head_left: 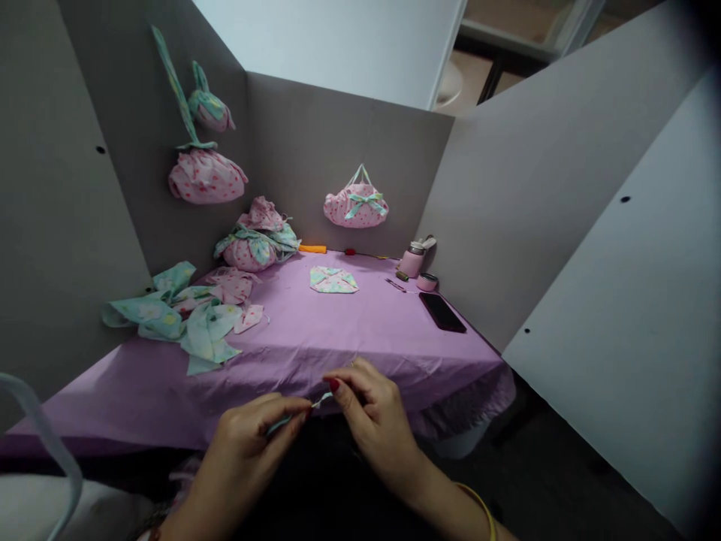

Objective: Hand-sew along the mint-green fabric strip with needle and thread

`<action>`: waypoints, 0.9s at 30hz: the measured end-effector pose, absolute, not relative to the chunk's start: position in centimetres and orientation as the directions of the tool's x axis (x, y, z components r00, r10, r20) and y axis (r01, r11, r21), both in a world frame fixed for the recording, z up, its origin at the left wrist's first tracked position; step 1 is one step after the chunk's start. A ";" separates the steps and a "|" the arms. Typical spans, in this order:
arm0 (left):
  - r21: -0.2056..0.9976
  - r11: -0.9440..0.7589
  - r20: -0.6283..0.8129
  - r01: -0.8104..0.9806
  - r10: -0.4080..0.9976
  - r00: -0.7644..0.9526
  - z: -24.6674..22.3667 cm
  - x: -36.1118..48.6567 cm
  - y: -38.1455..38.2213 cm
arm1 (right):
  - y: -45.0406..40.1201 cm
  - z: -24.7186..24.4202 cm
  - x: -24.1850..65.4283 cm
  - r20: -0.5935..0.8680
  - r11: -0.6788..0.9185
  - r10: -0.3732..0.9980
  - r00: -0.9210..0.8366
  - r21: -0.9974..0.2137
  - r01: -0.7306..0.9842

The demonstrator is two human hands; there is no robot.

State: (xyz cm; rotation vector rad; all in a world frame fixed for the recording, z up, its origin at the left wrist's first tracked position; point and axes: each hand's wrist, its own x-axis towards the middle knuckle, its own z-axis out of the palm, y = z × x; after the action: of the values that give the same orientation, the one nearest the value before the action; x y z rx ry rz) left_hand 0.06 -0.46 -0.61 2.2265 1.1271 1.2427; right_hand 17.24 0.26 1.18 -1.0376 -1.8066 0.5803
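Near the front edge of the cloth-covered table, my left hand point(248, 439) is closed in a pinch on a narrow pale green fabric strip point(322, 400). A small light-coloured end of the strip sticks out from its fingertips towards my right hand point(375, 424). My right thumb and forefinger come together close beside that end. What sits between those right fingertips is too small to make out. Beyond the hands, a folded patchwork fabric piece point(333, 280) in pink and mint lies flat on the purple tablecloth point(315, 323).
At left lie mint fabric pieces point(211, 330) and a heap of gathered pink pouches point(251, 252). Pink fabric bags point(207, 176) hang on the grey panels. On the right are a phone point(442, 311), a pink jar point(412, 261), a small round tin point(426, 282) and a thread spool point(402, 276).
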 end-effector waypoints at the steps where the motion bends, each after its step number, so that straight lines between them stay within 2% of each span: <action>1: 0.617 -0.635 0.559 0.465 0.770 0.309 -0.7 0.1 -0.5 | 0.3 1.3 17.3 0.483 0.527 0.849 -0.214 -0.749 0.403; 5: 0.601 -0.674 0.579 0.429 0.738 0.346 -0.9 0.2 -0.5 | 0.2 0.8 16.8 0.414 0.488 0.868 -0.274 -0.813 0.317; 10: 0.658 -0.629 0.516 0.414 0.777 0.359 -0.5 0.5 -0.4 | 0.1 0.2 16.1 0.520 0.532 0.847 -0.112 -0.822 0.203; 12: 0.696 -0.577 0.461 0.427 0.815 0.350 -0.3 0.5 -0.4 | 0.4 0.4 16.2 0.483 0.483 0.875 0.015 -0.875 0.024; 14: 0.737 -0.508 0.401 0.447 0.860 0.316 -0.3 0.5 -0.3 | 0.8 1.1 16.8 0.361 0.374 0.928 0.097 -0.897 -0.235; 16: 0.764 -0.442 0.356 0.470 0.896 0.265 -0.5 0.3 -0.2 | 1.2 2.6 18.3 0.234 0.264 0.964 0.123 -0.854 -0.449; 18: 0.769 -0.398 0.329 0.500 0.917 0.224 -0.8 0.1 0.1 | 1.2 4.7 20.8 0.161 0.221 0.974 0.157 -0.811 -0.542; 20: 0.757 -0.385 0.326 0.528 0.923 0.205 -1.2 -0.2 0.3 | 0.7 6.9 23.9 0.170 0.275 0.957 0.235 -0.793 -0.544; 23: 0.727 -0.419 0.377 0.544 0.906 0.194 -1.4 -0.2 0.6 | -0.8 9.4 28.3 0.268 0.479 0.858 0.438 -0.725 -0.495; 27: 0.684 -0.508 0.453 0.524 0.858 0.240 -1.2 0.2 0.9 | -2.4 10.2 30.2 0.317 0.558 0.771 0.553 -0.754 -0.345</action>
State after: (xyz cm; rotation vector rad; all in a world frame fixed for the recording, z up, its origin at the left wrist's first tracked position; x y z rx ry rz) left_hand 0.15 0.94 -1.24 2.1283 1.2682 1.1652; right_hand 30.21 -2.35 10.23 -0.6901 -0.6988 0.7253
